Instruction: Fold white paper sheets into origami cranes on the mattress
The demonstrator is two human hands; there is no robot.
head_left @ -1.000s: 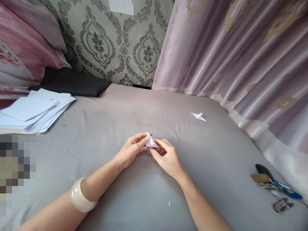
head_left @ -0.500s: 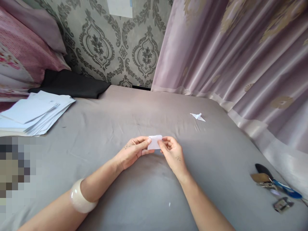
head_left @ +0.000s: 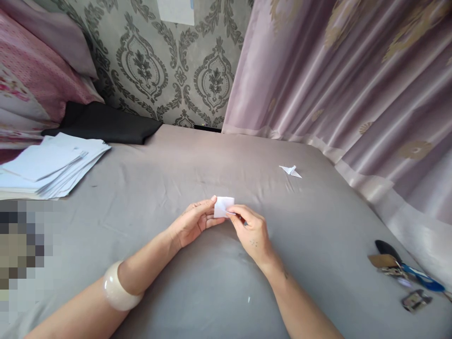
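Near the lower edge, a glossy cream-coloured, rounded bangle (head_left: 118, 289) encircles the left forearm, and a tiny white fleck (head_left: 248, 299) lies on the wrinkled grey fabric sheet (head_left: 169, 301) between the forearms. Towards the right edge, a small dark metallic object (head_left: 415, 301) lies just beside a cluster comprising a long blue item (head_left: 425, 279), a flat brown tag-like piece (head_left: 382, 261) and a black oval piece (head_left: 385, 247); their finer details are blurred. At centre, the small white folded-paper rectangle (head_left: 221, 205) is held above the sheet between both hands. The left hand (head_left: 196, 217) grasps its left side, thumb at the upper left corner and the other fingers behind and below. The right hand (head_left: 252, 233) pinches its lower right part between thumb and forefinger, where the paper bends. Beyond, at left, lies a fanned stack of white paper sheets (head_left: 52, 162); at right, well apart from the hands, rests a pointed white folded-paper figure (head_left: 290, 171). Farther back, a folded black cloth (head_left: 109, 123) lies near the pink floral fabric (head_left: 35, 61). A grey damask-patterned wall (head_left: 176, 61) and a shiny mauve curtain (head_left: 300, 70) with gold motifs close the background.
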